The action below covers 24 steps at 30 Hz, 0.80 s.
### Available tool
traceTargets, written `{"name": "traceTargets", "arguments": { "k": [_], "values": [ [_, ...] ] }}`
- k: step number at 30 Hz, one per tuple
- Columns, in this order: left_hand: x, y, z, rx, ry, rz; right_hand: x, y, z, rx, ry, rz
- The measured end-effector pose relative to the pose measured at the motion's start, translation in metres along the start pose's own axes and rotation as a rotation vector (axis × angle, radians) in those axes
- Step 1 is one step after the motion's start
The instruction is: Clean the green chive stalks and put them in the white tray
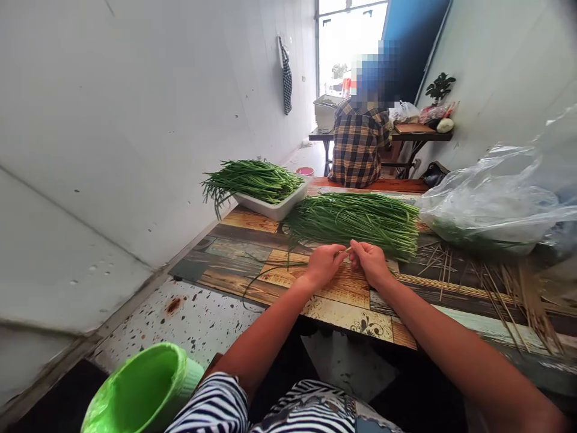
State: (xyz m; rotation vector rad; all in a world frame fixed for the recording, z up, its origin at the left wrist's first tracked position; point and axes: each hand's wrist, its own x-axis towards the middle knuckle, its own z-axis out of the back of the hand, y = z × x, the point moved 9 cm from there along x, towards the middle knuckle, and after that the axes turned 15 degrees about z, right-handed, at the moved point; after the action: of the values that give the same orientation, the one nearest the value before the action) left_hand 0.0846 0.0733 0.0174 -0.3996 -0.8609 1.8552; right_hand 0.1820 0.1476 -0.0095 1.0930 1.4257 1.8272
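The left hand point(322, 264) and right hand point(370, 261) hold one stalk point(348, 248) between them, fingers point(338, 252) pinching it, just short of the pile point(356, 219) on the desk point(342, 296). It looks like sorting stalk by stalk, which calls for a light grip.

Bare forearms stretched forward, left hand point(323, 263) and right hand point(369, 260) nearly touching, fingers curled in pinching grip

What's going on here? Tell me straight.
A seated person pinches one thin green stalk between the left hand and right hand, over a wooden table. A pile of stalks lies just beyond the hands; more fill a white tray at the far left. Thin sticks lie scattered to the right.
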Motion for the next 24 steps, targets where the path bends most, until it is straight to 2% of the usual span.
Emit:
{"name": "traceTargets", "arguments": {
  "k": [2, 4, 7, 9, 10, 12, 14, 18, 21, 24],
  "values": [
    [0.003, -0.011, 0.000, -0.031, 0.035, -0.024, 0.005, 0.009, 0.019, -0.173, 0.027, 0.083],
    [0.006, -0.021, 0.003, -0.092, 0.036, -0.082, 0.008, 0.023, 0.052, -0.396, 0.020, 0.190],
    [0.012, -0.035, 0.005, -0.130, -0.020, -0.210, 0.000, 0.054, 0.116, -0.678, -0.161, 0.320],
    [0.015, -0.045, 0.004, -0.100, -0.082, -0.293, -0.010, 0.071, 0.144, -0.782, -0.267, 0.378],
    [0.017, -0.048, 0.002, -0.084, -0.111, -0.323, -0.014, 0.077, 0.150, -0.811, -0.295, 0.408],
    [0.020, -0.054, -0.005, -0.061, -0.148, -0.363, -0.020, 0.083, 0.147, -0.845, -0.290, 0.478],
    [0.022, -0.056, -0.014, -0.035, -0.167, -0.379, -0.022, 0.083, 0.134, -0.899, -0.240, 0.554],
    [0.017, -0.062, -0.043, 0.162, -0.121, -0.442, -0.021, 0.076, 0.114, -1.043, -0.149, 0.650],
    [0.009, -0.068, -0.061, 0.376, -0.096, -0.521, -0.021, 0.074, 0.112, -1.072, -0.116, 0.665],
    [0.006, -0.071, -0.063, 0.491, -0.143, -0.560, -0.022, 0.077, 0.114, -1.040, -0.123, 0.686]
  ]
}}
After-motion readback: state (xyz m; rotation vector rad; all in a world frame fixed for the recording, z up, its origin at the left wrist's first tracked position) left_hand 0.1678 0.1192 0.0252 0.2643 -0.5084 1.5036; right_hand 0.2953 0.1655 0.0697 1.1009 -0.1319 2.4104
